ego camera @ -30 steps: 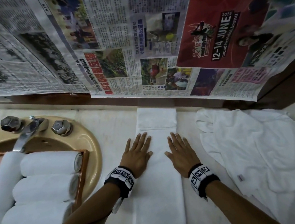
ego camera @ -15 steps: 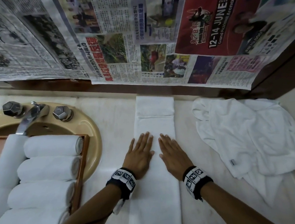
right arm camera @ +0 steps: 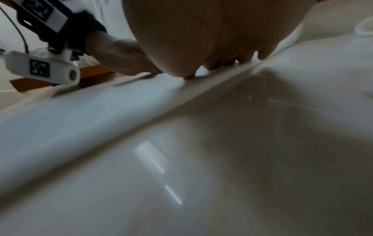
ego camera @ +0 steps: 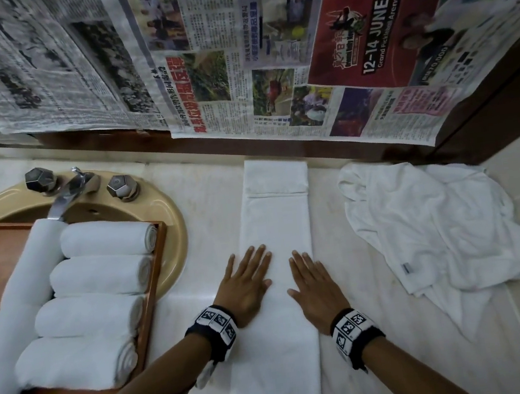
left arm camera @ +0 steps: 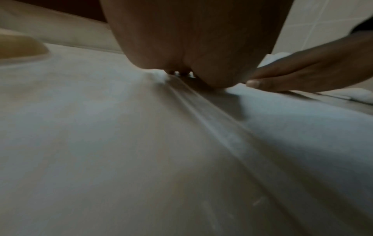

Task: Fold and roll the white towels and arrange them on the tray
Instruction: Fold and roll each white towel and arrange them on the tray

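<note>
The folded towel (ego camera: pixel 279 260) lies as a long narrow strip on the marble counter (ego camera: pixel 209 222), running from the near edge to the far wall, between the sink (ego camera: pixel 169 214) on the left and a crumpled towel (ego camera: pixel 435 224) on the right. The left hand (ego camera: pixel 246 283) and right hand (ego camera: pixel 315 288) rest flat on it, fingers straight, holding nothing. The cloth looks soft, light and limp; it would likely shift on the glossy stone. Judged best hold: the near end, both corners. The wooden tray (ego camera: pixel 158 261), over the sink, carries rolled towels (ego camera: pixel 98 275). Newspaper (ego camera: pixel 234 52) covers the far wall.
</note>
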### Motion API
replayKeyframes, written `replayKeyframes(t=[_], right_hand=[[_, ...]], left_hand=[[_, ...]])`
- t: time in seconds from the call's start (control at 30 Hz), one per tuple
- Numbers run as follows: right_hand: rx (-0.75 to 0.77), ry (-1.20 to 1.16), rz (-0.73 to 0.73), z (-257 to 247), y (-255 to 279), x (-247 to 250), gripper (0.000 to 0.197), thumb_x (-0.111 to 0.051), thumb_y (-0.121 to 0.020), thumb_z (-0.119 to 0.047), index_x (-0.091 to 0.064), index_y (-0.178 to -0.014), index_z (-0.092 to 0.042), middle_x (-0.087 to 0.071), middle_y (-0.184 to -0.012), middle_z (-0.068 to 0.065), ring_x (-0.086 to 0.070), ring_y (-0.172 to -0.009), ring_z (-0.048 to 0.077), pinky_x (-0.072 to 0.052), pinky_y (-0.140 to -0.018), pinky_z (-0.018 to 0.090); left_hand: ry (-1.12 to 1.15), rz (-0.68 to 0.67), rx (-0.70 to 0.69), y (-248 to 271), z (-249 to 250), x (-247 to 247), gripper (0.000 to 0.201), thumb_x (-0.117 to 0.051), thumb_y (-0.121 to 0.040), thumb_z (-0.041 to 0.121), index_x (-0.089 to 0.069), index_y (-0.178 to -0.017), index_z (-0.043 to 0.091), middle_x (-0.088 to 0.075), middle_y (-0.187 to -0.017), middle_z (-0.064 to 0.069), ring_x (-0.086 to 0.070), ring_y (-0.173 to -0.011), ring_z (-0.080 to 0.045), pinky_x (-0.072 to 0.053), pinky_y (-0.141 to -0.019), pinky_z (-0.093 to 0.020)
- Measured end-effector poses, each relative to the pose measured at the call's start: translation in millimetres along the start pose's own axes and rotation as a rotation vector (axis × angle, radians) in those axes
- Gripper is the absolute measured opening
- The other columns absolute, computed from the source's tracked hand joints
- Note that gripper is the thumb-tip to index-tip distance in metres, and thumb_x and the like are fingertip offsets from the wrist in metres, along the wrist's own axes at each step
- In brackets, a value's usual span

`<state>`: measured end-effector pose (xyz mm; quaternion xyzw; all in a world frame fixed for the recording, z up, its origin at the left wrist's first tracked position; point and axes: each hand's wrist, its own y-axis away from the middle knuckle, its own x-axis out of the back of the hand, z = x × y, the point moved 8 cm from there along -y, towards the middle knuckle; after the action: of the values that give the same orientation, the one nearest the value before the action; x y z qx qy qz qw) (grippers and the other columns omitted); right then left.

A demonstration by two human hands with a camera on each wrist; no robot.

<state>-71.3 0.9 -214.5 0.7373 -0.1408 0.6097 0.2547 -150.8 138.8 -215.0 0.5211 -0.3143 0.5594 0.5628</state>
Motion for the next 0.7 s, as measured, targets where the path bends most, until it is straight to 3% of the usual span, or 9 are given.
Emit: replayKeyframes(t=[0.17,0.37,0.57,0.7], right_hand=[[-0.105,-0.010,0.009,16.6,13.8,3.4,0.064,-0.025,-0.099,-0.042,-0.032,-0.149,-0.003,-0.023,-0.159,0.013,-0.016,-0.146,0.029,-0.015,-0.113,0.043],[0.059,-0.002,-0.024,-23.7,37.5,-11.2,0.065,-0.029,-0.098,-0.048,-0.025,-0.152,-0.011,-0.020,-0.161,0.004,-0.020,-0.146,0.024,-0.012,-0.114,0.040],[-0.066,0.002,-0.035,2.5,58.9,-11.1,0.064,-0.015,-0.102,-0.046,-0.028,-0.151,-0.007,-0.023,-0.160,0.010,-0.016,-0.146,0.026,-0.006,-0.115,0.039],[0.061,-0.031,0.015,-40.0,77.0,-15.4,0.062,-0.030,-0.099,-0.041,-0.026,-0.152,-0.008,-0.021,-0.161,0.009,-0.017,-0.148,0.026,-0.009,-0.115,0.039]], left_hand=[[0.036,0.001,0.096,13.1,-19.1,7.2,0.061,-0.013,-0.105,0.050,0.008,-0.156,0.027,0.017,-0.162,0.007,0.018,-0.149,-0.014,0.008,-0.120,-0.046],[0.001,-0.026,-0.058,43.9,16.5,-12.5,0.059,-0.014,-0.106,0.049,0.012,-0.156,0.029,0.017,-0.162,0.009,0.020,-0.148,-0.011,0.010,-0.119,-0.041],[-0.025,0.014,0.070,57.5,-22.4,-3.0,0.060,-0.021,-0.104,0.045,-0.002,-0.158,0.025,0.005,-0.164,0.003,-0.001,-0.152,-0.021,0.004,-0.118,-0.043],[0.026,-0.009,-0.028,79.7,20.8,-15.5,0.059,-0.014,-0.105,0.044,0.011,-0.156,0.027,0.019,-0.161,0.007,0.019,-0.149,-0.014,0.011,-0.119,-0.040]])
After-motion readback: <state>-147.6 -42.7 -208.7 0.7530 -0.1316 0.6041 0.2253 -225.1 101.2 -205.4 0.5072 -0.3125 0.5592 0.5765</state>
